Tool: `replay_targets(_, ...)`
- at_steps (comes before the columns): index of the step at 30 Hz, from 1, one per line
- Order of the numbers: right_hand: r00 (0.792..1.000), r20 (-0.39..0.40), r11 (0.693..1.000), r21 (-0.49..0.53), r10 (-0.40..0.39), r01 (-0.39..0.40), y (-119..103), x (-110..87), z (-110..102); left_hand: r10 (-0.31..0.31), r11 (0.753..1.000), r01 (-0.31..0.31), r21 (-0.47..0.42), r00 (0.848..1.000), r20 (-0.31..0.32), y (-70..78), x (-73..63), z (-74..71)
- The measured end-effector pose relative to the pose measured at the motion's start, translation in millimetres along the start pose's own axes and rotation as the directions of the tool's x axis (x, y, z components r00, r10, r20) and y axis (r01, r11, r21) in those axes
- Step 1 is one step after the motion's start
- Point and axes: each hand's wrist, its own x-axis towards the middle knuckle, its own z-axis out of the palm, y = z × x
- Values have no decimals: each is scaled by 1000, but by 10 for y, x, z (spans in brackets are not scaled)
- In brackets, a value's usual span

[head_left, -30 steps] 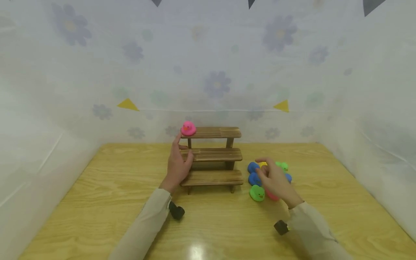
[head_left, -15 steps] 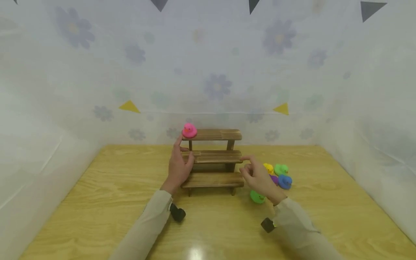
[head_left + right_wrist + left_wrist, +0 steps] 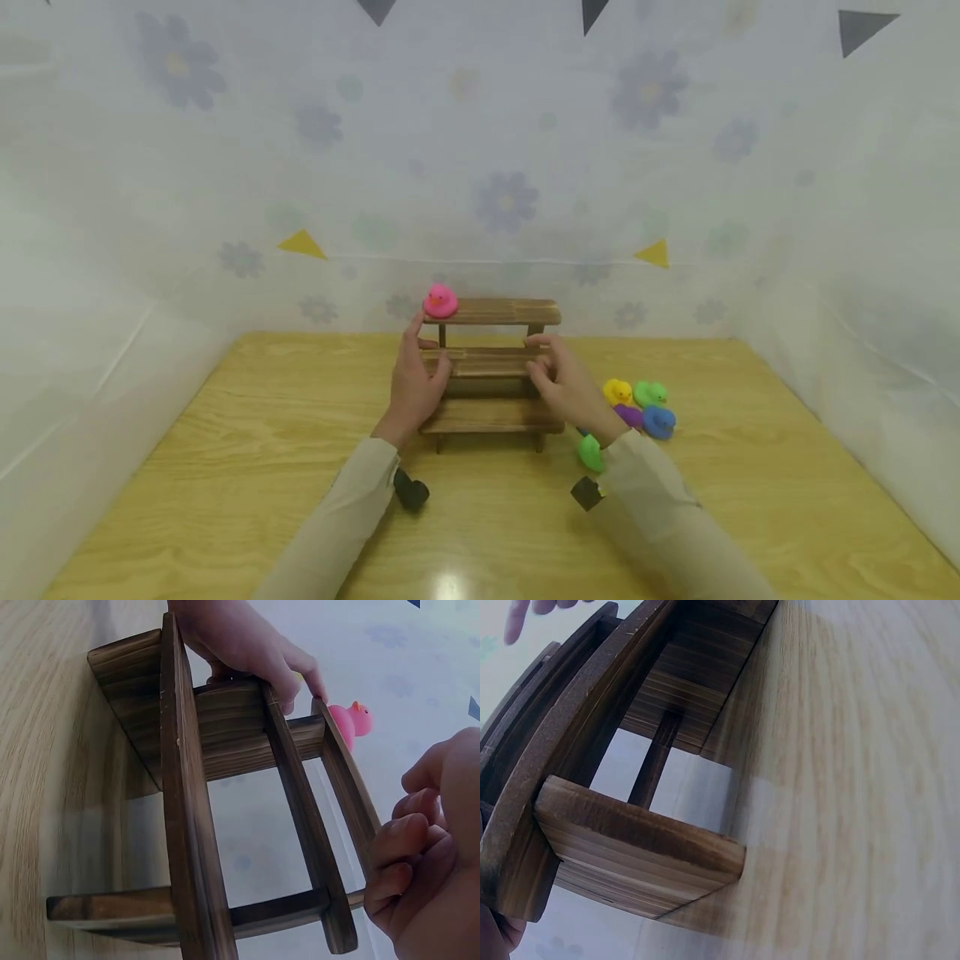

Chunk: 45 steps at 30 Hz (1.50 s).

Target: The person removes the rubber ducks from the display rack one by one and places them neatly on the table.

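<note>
A three-tier wooden display stand stands on the table, with a pink rubber duck at the left end of its top tier. My left hand grips the stand's left side, thumb on the middle board and index finger reaching up to the top board just below the duck. At the opposite side my right hand overlaps the right end of the middle board in the head view. Its fingers are loosely bent beside the stand in the right wrist view, with nothing visible between them.
Right of the stand is a group of rubber ducks: yellow, light green, purple, blue and green. The right hand and sleeve hide part of it. A patterned white sheet hangs behind the table.
My right hand has moved left from over the ducks to the stand's right end. My left hand keeps its grip on the stand, and the pink duck stays on the top tier.
</note>
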Motion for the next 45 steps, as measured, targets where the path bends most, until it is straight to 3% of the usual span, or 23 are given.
replay_targets(8,999,33,998,57,25,-27,-356,60,-25,-26,1000,26,-5,999,22,43,-24,14)
replay_targets(13,999,15,997,64,44,-45,-337,119,-10,-11,1000,11,-10,1000,15,76,-16,39)
replay_targets(22,987,6,974,161,160,-159,16,297,183,-5,1000,5,-2,1000,8,77,11,38)
replay_targets(28,994,-11,965,239,113,-107,12,392,330,2,1000,-2,-1,1000,-11,54,-14,17)
replay_targets(36,989,-30,953,273,148,-134,-69,505,432,11,1000,-11,-8,1000,1,64,-24,17)
replay_targets(45,997,-2,953,296,74,-70,-494,601,380,33,999,-33,1,999,-11,53,-18,29)
